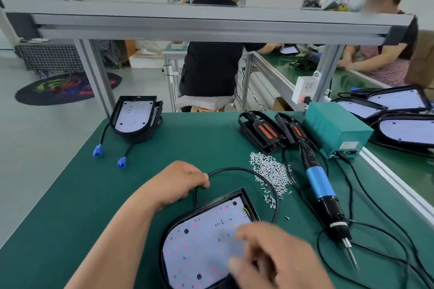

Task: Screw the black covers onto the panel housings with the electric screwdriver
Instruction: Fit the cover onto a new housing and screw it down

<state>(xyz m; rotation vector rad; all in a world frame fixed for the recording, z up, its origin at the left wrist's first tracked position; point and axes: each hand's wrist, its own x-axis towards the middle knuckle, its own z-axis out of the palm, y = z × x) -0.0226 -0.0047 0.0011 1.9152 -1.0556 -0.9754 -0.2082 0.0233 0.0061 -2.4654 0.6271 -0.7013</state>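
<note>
A black panel housing (206, 239) with a white LED board lies on the green table in front of me. My left hand (180, 180) rests closed on the housing's black cable (234, 169) just behind it. My right hand (270, 256) is blurred over the board's right part; whether it holds anything is unclear. The electric screwdriver (324, 190), blue and black, lies on the table to the right, bit toward me. Two black covers (263, 132) lie at the back beside it. A pile of small silver screws (272, 171) sits between the housing and the covers.
Another panel housing (135, 117) with blue connectors (97, 150) stands at the back left. A teal power box (335, 129) is at the back right, with several panels (404, 126) beyond it. Black cords loop by the screwdriver. Two people work at benches behind an aluminium frame.
</note>
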